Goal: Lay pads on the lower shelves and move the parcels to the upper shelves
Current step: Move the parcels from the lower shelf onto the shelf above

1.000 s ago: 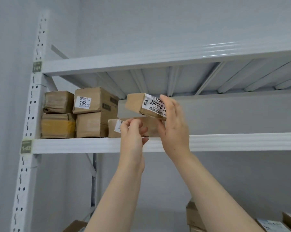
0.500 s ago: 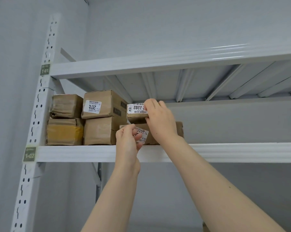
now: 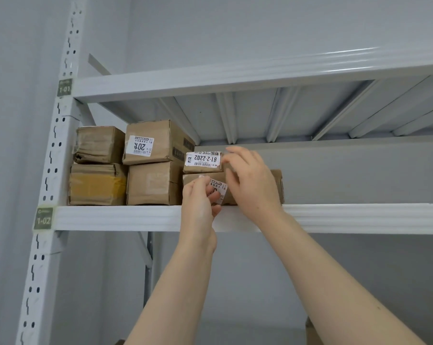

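Six parcels: all on the shelf (image 3: pixel 359 217) tagged 1-02 (image 3: pixel 43 219), in three stacks of two at its left end.
Left stack: a wrapped parcel (image 3: pixel 99 145) on a taped parcel (image 3: pixel 97 185) with a yellow band, just beside the upright post (image 3: pixel 58 170).
Middle stack: a labelled box (image 3: pixel 150 143) on a plain box (image 3: pixel 153 184), touching the left stack.
Right stack: the small parcel (image 3: pixel 203 161), its white label reading 81-2-2202, lies flat on the long parcel (image 3: pixel 277 186), which runs further right along the shelf.
Right hand (image 3: pixel 254 185): raised in front of the long parcel; its grip curls round the right end of the small parcel, fingers over the top edge, thumb at the front beside the label.
Left hand (image 3: pixel 199 205): lower, in front of the shelf edge, fingers curled with the tips against the long parcel's label (whether this grip pinches the label's edge or only touches it, I cannot tell).
Top shelf (image 3: pixel 260 75): tagged 1-01 (image 3: pixel 64 87), seen from below with its ribs showing.
Bottom edge: a corner of a brown carton (image 3: pixel 310 334), behind the right forearm.
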